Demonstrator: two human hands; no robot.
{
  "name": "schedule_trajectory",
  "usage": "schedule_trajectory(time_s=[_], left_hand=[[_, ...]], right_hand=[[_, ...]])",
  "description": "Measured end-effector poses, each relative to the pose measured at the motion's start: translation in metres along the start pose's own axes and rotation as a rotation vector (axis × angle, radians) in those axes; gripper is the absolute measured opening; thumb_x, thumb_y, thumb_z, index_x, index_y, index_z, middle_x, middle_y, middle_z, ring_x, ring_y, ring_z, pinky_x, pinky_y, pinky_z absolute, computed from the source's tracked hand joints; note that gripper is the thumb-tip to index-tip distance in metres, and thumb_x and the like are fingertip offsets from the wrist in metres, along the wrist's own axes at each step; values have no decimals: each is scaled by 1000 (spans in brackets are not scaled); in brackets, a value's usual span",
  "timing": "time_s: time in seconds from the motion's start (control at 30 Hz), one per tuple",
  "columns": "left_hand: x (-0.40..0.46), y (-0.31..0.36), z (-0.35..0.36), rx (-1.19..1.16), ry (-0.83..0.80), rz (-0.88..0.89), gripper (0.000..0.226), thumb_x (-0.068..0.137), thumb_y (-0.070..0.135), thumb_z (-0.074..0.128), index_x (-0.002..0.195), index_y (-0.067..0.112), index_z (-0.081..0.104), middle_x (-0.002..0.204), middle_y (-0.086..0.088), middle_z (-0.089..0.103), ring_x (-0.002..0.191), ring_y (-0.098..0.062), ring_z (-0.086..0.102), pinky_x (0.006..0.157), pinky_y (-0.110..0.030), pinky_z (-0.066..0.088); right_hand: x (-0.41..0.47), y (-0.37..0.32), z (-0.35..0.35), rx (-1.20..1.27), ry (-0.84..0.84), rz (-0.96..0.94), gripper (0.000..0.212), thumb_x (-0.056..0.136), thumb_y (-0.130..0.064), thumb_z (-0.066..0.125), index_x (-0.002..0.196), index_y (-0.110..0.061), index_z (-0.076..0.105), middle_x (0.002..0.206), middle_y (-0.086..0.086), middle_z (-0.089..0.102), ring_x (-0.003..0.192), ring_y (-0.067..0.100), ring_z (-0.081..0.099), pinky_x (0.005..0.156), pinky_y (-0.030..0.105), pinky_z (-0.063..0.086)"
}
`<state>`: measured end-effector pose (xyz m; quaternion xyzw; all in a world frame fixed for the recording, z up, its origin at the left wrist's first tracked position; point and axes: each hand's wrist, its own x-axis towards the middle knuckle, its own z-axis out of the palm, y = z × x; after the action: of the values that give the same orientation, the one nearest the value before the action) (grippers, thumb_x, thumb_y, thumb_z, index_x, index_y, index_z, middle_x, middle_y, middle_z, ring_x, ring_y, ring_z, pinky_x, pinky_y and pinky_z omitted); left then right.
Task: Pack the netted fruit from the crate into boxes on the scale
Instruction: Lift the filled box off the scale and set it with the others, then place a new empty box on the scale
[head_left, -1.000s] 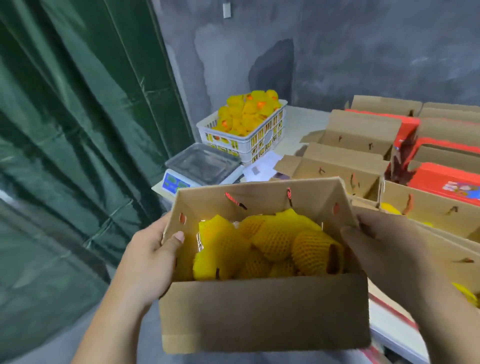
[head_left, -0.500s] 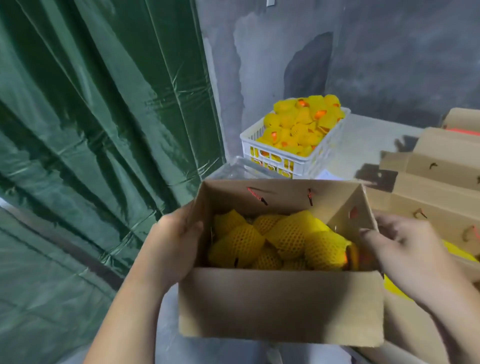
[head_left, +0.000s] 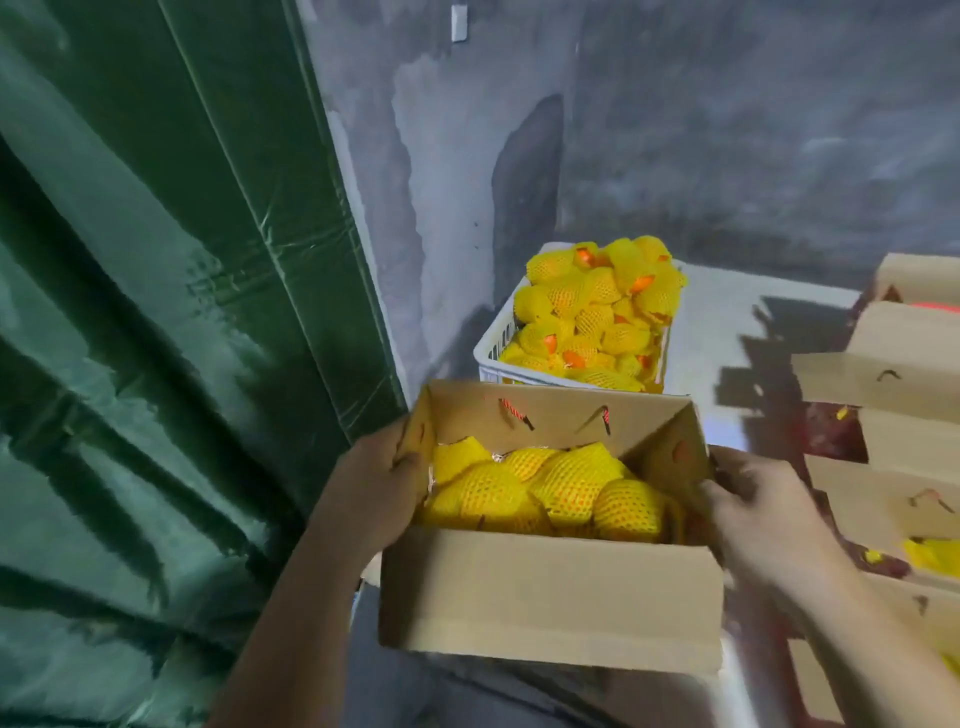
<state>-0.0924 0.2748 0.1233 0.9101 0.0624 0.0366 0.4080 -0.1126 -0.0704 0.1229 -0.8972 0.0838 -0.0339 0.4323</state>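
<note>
The left hand (head_left: 375, 486) gripped the left end wall of an open cardboard box (head_left: 550, 597), thumb hooked over the rim. The right hand (head_left: 763, 519) clasped the right end wall, its fingers curled around the edge. Fruit in yellow foam netting (head_left: 550, 491) filled the box. Behind it stood the white plastic crate (head_left: 493, 358), heaped with more netted fruit (head_left: 597, 312). Other open cardboard boxes (head_left: 893, 374) sat to the right.
</note>
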Motion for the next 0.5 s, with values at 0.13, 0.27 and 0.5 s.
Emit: schedule_trajectory(time_s=[0.13,0.27,0.5], left_hand=[[67,-30,3,-47,-118,-35,19,101,36,47,101,51,59,75,19,62,78,0,60,68,-25,45],[107,-44,7,-206,-267,-3,55,103,10,49,101,61,68,95,20,75,97,-14,70,86,-33,54],[141,-50,22,-308,-347,-37,39,106,6,48,105,35,74,98,10,76,99,-17,70,70,-22,48]], right_hand=[[16,-22,41,-34,110,94,33,94,-14,63,61,-20,62,53,5,61,52,21,50,55,37,44],[22,-35,70,-81,150,165,38,99,-29,62,63,-17,64,51,3,61,50,18,51,53,35,43],[26,-51,88,-129,276,188,30,103,-33,56,81,-21,73,81,9,72,73,31,66,64,35,49]])
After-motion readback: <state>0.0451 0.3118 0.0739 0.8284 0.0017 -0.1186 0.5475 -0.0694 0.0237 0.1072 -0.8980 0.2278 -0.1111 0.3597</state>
